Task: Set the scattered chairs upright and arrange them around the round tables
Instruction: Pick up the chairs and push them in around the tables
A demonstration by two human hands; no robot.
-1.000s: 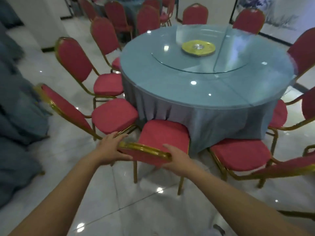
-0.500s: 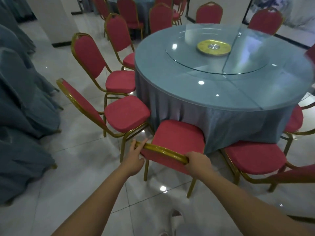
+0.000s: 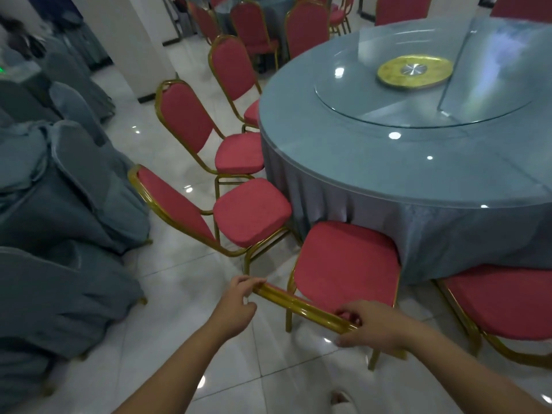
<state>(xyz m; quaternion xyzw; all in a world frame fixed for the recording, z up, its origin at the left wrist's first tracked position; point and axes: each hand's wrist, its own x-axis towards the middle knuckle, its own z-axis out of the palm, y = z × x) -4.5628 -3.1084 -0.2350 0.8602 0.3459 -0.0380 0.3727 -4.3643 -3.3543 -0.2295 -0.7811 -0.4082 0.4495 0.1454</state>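
A red chair with a gold frame [image 3: 343, 264] stands upright, its seat pushed against the grey cloth of the round table [image 3: 388, 180]. My left hand [image 3: 236, 303] curls round the left end of the chair's gold top rail. My right hand [image 3: 373, 324] grips the rail's right end, thumb under it. To the left, two more red chairs [image 3: 251, 213] [image 3: 236, 156] stand along the table's edge, and another red seat [image 3: 501, 303] sits at the right.
Chairs draped in grey covers [image 3: 59, 204] crowd the left side. A white pillar [image 3: 128, 40] rises behind them. A glass turntable with a yellow disc [image 3: 415, 70] lies on the table. More red chairs ring a far table [image 3: 254, 25]. White tile floor lies underfoot.
My view swung left and the table moved right in frame. Both hands stayed on the chair's top rail, and the seat sits further in against the tablecloth.
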